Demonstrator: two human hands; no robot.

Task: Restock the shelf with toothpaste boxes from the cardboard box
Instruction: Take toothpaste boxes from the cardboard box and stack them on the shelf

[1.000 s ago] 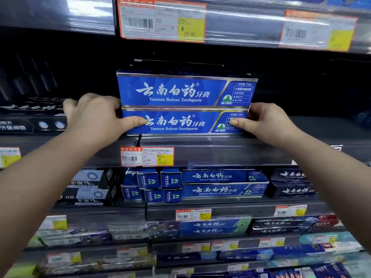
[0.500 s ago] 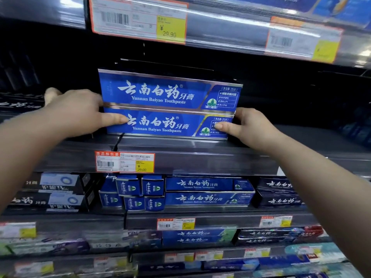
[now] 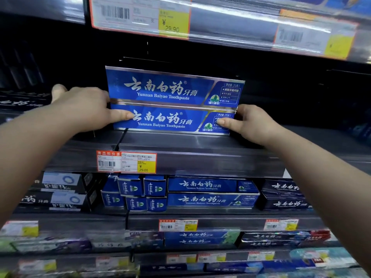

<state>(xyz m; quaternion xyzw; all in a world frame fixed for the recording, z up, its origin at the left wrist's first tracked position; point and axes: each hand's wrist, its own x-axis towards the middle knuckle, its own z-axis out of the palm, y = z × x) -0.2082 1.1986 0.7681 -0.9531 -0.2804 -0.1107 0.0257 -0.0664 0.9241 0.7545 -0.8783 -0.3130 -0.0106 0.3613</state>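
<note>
Seats two stacked toothpaste boxes [image 3: 170, 101] on the shelf [image 3: 200, 146], with left hand [image 3: 88, 107] and right hand [image 3: 253, 123] each gripping an end, thumbs across the lower front; next probably requires a square push back, then release.

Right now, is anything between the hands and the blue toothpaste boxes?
No, nothing visible. The left hand and the right hand grip the ends of the lower toothpaste box, thumbs on its front, with the upper toothpaste box stacked on it. Deeper in, it's too dark to tell.
</note>
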